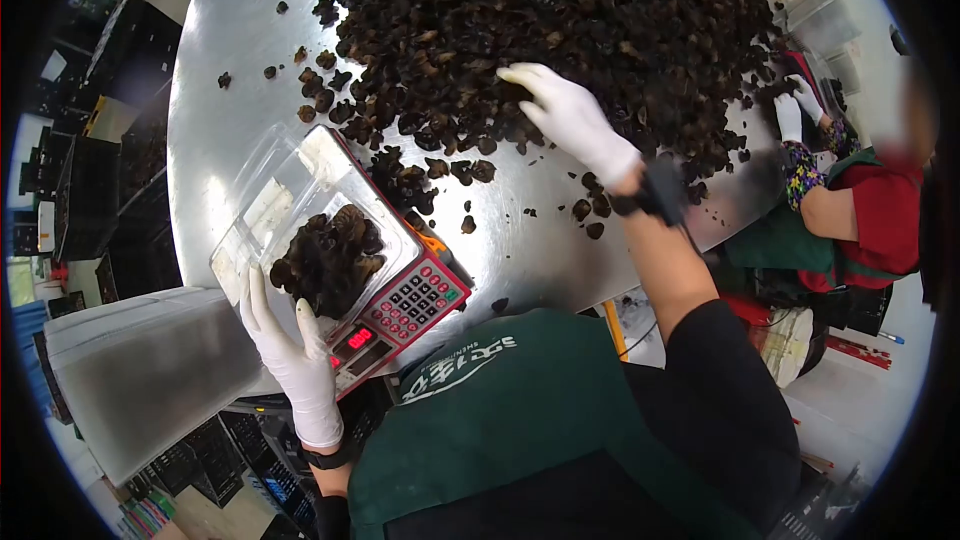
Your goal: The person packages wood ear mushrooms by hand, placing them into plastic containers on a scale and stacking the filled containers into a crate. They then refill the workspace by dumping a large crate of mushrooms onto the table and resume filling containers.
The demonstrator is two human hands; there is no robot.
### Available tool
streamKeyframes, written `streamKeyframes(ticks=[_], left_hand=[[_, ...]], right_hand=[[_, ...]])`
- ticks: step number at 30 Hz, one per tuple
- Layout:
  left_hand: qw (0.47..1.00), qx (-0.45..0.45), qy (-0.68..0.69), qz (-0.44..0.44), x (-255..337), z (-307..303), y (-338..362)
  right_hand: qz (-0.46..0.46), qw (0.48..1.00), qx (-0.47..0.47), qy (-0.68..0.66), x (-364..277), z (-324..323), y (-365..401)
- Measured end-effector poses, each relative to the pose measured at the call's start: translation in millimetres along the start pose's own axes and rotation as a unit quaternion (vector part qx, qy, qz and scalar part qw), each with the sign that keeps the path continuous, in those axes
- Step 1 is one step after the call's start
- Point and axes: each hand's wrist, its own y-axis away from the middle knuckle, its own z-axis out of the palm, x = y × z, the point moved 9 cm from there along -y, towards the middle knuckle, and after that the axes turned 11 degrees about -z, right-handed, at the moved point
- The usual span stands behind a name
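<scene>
My left hand (pixel 290 365), in a white glove, is at the near left corner of a clear plastic box (pixel 262 208). Its thumb and fingers lie on either side of the box's edge. A clump of dark wood ear mushrooms (pixel 330 260) sits in the box, on a red digital scale (pixel 410 302) showing 0.00. Above the near edge of a large heap of dark wood ears (pixel 540 15) hovers my right hand (pixel 572 122), also white-gloved. Its thumb and fingers are apart, with nothing visible between them.
The heap covers the far part of a shiny metal table (pixel 215 125), with loose pieces near the scale. A translucent plastic bin (pixel 150 370) stands at the left. To the right, a co-worker's gloved hands (pixel 795 110) are beside the table. Black crates (pixel 95 185) are stacked far left.
</scene>
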Motion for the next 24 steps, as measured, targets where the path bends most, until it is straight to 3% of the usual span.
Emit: streamKeyframes(ticks=[3,6,7,10,12,14,15,19,22,24], left_hand=[[1.0,0.007,0.001,-0.03,-5.0,-9.5,5.4],[0.999,0.018,0.006,-0.037,-13.6,-16.1,11.3],[0.999,0.019,0.007,-0.04,-15.9,-16.5,13.3],[0.999,0.018,0.015,-0.048,-24.3,-12.5,15.2],[0.998,0.011,0.025,-0.052,-28.3,-5.5,15.2],[0.999,0.008,0.016,-0.043,-18.6,-1.4,11.0],[0.999,0.005,0.012,-0.036,-13.3,0.8,8.3],[0.999,0.008,0.051,-0.007,0.5,4.6,-0.3],[0.998,0.004,0.059,0.021,8.0,7.6,-4.1],[0.999,-0.004,0.037,0.033,12.6,9.1,-4.0]], right_hand=[[0.122,0.984,-0.11,0.064,44.6,59.9,-16.6],[0.091,0.986,-0.11,0.086,48.7,62.6,-12.1],[0.092,0.992,-0.06,0.059,43.9,51.6,-6.9],[0.185,0.981,-0.02,-0.061,44.8,22.2,19.7],[0.279,0.949,0.006,-0.149,52.0,7.2,47.0],[0.423,0.85,0.017,-0.313,61.0,7.8,82.9],[0.453,0.816,0.039,-0.358,61.8,6.0,96.0],[0.448,0.723,0.129,-0.51,65.3,6.6,126.0],[0.466,0.696,0.154,-0.524,53.8,4.0,133.0],[0.456,0.714,0.131,-0.515,49.7,4.0,136.2]])
